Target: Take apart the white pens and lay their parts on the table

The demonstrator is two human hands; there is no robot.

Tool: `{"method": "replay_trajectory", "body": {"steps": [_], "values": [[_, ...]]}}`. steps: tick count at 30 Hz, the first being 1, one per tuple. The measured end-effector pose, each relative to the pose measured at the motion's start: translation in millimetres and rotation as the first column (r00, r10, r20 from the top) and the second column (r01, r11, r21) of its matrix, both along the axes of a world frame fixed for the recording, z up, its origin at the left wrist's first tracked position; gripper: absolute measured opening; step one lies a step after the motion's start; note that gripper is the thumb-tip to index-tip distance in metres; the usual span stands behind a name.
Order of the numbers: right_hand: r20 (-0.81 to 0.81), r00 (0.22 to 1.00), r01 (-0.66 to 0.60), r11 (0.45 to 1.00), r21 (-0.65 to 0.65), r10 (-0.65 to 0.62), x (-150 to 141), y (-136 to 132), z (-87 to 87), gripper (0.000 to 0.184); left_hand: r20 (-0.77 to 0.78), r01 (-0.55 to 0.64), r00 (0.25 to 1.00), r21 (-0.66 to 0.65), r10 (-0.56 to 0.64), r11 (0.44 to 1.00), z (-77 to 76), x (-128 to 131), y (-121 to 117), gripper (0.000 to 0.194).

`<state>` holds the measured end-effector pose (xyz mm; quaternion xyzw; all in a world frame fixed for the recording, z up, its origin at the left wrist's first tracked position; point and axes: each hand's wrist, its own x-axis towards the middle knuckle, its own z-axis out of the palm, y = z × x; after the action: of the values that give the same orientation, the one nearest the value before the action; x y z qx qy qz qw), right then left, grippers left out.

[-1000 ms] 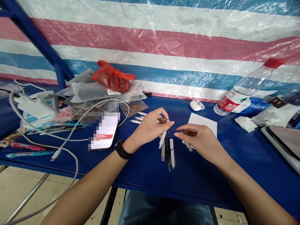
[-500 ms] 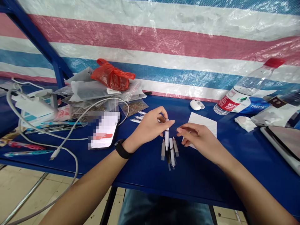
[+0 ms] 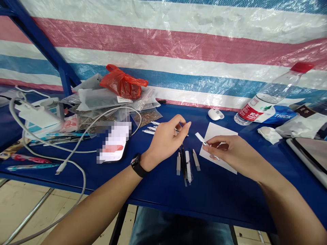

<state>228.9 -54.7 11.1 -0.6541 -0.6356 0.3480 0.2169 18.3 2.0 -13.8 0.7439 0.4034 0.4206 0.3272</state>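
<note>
Pinched between the thumb and fingers of my right hand (image 3: 224, 151) is a slim white pen (image 3: 200, 137), tilted above a white sheet of paper (image 3: 211, 131). My left hand (image 3: 170, 134) hovers just left of it, thumb and index finger apart, with nothing seen between them. On the blue table below lie a white pen barrel (image 3: 188, 166), dark thin refills (image 3: 183, 165) and two pale grey pointed pen pieces, one on the left (image 3: 178, 165) and one on the right (image 3: 196, 160). Several white pens (image 3: 149, 130) lie partly hidden behind my left hand.
Left of my wrist lies a phone (image 3: 114, 143) beside a looping white cable (image 3: 76, 149). Behind it are plastic bags (image 3: 97, 98) and a red bag (image 3: 122, 83). An earbud case (image 3: 216, 114), a water bottle (image 3: 258, 105), crumpled tissue (image 3: 269, 134) and a scale (image 3: 306, 160) stand rightward.
A white pen upright at my left fingers earlier is gone from there; my right hand now holds one, farther right over the paper. The right-hand grey piece has shifted slightly right.
</note>
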Motion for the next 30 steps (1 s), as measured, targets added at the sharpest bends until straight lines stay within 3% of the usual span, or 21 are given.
{"method": "replay_trajectory", "body": {"steps": [3,6,12,18,24,30], "values": [[0.175,0.984,-0.016,0.999,-0.042,0.024,4.5,-2.1,-1.5,0.032,-0.142,-0.058,0.986,0.183,0.085,0.981,-0.4,-3.1,2.7,0.021],[0.25,0.966,-0.037,0.994,-0.104,0.063,-1.5,-4.4,-4.3,0.027,-0.202,-0.056,0.975,0.205,0.098,0.977,-3.9,-2.8,4.2,0.02],[0.164,0.971,-0.152,0.979,-0.135,0.174,-9.1,-7.0,-6.5,0.036,-0.249,-0.04,0.964,0.193,0.088,0.98,-6.3,-1.3,4.5,0.02],[0.139,0.968,-0.19,0.972,-0.137,0.209,-4.1,-7.5,-10.8,0.03,-0.296,-0.063,0.946,0.222,0.129,0.973,-3.6,-3.1,5.3,0.021],[0.122,0.968,-0.195,0.964,-0.179,0.219,-14.2,-7.8,-10.7,0.024,-0.561,-0.046,0.801,0.289,0.208,0.956,2.4,-10.3,6.7,0.018],[0.092,0.973,-0.191,0.963,-0.191,0.211,-13.8,-7.7,-11.1,0.033,-0.709,-0.022,0.664,0.302,0.239,0.953,11.4,-15.7,8.9,0.018]]}}
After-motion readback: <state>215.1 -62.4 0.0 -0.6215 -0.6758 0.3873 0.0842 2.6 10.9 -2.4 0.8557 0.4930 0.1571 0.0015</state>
